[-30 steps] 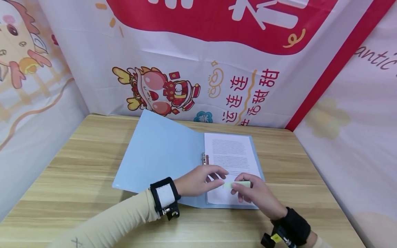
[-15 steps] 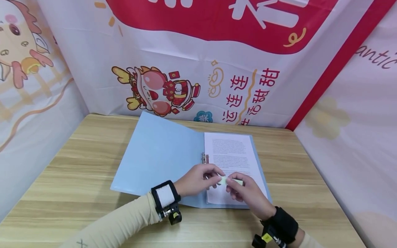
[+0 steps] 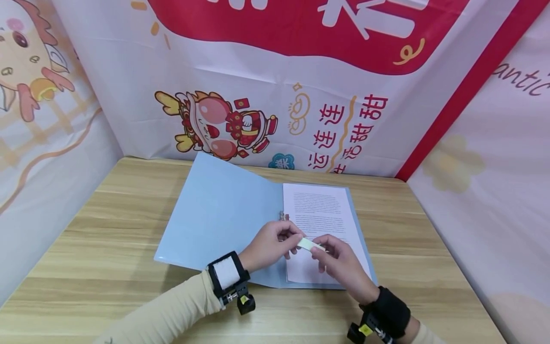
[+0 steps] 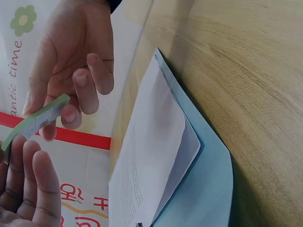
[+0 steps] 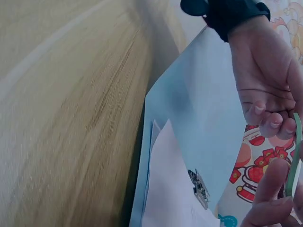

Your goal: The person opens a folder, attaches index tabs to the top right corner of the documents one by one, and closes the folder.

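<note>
A light blue folder [image 3: 219, 210] lies open on the wooden table [image 3: 107, 239], with a printed white sheet [image 3: 320, 215] on its right half by a metal clip [image 3: 282, 217]. Above the sheet's lower part, both hands hold a small pale green slip [image 3: 310, 244]. My left hand [image 3: 270, 244] pinches its left end and my right hand [image 3: 339, 263] pinches its right end. In the left wrist view the green slip [image 4: 35, 120] runs between the fingers of both hands, with the sheet [image 4: 147, 165] beneath. The right wrist view shows the slip [image 5: 296, 156] edge-on between fingertips.
Printed banners [image 3: 275, 86] wall in the table at the back and on both sides. The folder's raised left cover [image 3: 215, 205] leans toward the back. Bare wood shows left [image 3: 86, 248] and right [image 3: 408, 229] of the folder.
Both hands have drawn slightly left and closer together over the sheet, and the green slip has tilted, its left end now higher. The folder and sheet stay put.
</note>
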The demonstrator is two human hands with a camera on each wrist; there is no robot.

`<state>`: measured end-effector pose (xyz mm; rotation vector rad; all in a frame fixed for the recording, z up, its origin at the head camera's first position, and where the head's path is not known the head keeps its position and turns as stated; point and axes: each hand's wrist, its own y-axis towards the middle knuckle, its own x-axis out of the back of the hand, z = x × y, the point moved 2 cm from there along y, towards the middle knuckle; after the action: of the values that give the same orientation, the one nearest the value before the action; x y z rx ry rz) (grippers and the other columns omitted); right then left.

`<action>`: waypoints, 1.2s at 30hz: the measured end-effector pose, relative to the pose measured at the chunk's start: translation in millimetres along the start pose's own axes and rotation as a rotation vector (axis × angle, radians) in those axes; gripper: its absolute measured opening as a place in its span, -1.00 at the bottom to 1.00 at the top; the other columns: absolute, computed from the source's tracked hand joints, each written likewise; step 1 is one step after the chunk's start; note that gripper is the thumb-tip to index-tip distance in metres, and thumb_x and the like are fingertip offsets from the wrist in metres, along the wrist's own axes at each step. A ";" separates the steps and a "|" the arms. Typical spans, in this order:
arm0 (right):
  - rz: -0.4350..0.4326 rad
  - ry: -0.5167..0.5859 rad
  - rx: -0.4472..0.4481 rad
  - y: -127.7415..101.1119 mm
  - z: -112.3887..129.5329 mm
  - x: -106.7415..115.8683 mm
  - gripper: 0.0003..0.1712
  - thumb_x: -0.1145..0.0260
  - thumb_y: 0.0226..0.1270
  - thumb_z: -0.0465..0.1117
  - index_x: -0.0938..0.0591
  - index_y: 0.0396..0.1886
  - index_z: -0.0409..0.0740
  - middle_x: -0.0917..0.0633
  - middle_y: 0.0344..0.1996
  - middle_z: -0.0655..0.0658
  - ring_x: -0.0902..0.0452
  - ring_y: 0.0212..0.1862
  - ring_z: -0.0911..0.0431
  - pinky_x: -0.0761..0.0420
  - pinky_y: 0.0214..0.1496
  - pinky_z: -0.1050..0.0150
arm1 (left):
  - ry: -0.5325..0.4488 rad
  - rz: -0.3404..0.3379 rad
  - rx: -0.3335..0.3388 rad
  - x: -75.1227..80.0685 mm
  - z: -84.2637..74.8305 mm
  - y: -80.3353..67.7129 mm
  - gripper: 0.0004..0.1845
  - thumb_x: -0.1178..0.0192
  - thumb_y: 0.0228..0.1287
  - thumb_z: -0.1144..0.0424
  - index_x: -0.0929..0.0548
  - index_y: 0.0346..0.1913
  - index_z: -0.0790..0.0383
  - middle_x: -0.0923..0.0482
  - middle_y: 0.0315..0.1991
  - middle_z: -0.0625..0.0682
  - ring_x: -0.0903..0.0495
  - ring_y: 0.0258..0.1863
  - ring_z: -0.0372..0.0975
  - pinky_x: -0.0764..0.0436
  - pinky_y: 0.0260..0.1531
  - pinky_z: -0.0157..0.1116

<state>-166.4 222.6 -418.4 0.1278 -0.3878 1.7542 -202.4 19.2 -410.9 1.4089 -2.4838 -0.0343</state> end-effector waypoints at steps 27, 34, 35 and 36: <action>-0.271 -0.591 0.397 -3.4 5.7 4.9 -0.70 -0.56 0.22 -0.14 -0.81 -0.03 0.03 -0.67 -0.23 0.06 -0.54 -0.33 0.21 -0.56 -0.42 0.35 | 0.004 -0.056 0.022 6.6 12.7 -0.9 -0.84 -0.18 0.50 0.29 -0.69 -0.12 0.33 -0.65 -0.37 0.05 -0.62 -0.39 -0.22 -0.69 -0.37 -0.30; -0.291 -0.611 0.425 -5.4 8.0 4.5 -0.70 -0.60 0.15 -0.17 -0.80 -0.10 0.01 -0.66 -0.24 0.06 -0.53 -0.35 0.24 -0.53 -0.43 0.36 | -0.006 -0.051 0.033 6.4 14.4 0.1 -0.85 -0.19 0.50 0.30 -0.69 -0.12 0.33 -0.66 -0.37 0.05 -0.62 -0.38 -0.21 -0.69 -0.36 -0.31; -0.294 -0.612 0.429 -5.3 8.5 4.5 -0.71 -0.61 0.14 -0.17 -0.80 -0.11 0.01 -0.66 -0.24 0.06 -0.53 -0.35 0.24 -0.53 -0.43 0.36 | -0.006 -0.050 0.033 6.4 14.6 0.2 -0.85 -0.19 0.50 0.30 -0.69 -0.12 0.33 -0.66 -0.37 0.05 -0.62 -0.38 -0.21 -0.69 -0.36 -0.31; -0.297 -0.612 0.432 -5.4 9.0 4.7 -0.71 -0.61 0.13 -0.17 -0.79 -0.12 0.02 -0.66 -0.25 0.06 -0.53 -0.36 0.24 -0.53 -0.43 0.36 | -0.005 -0.050 0.032 6.4 14.7 0.4 -0.85 -0.19 0.50 0.29 -0.69 -0.12 0.32 -0.65 -0.37 0.05 -0.62 -0.38 -0.22 -0.69 -0.36 -0.32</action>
<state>-163.4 224.9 -407.6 0.9967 -0.3955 1.4517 -209.6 12.2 -423.4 1.4853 -2.4640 -0.0079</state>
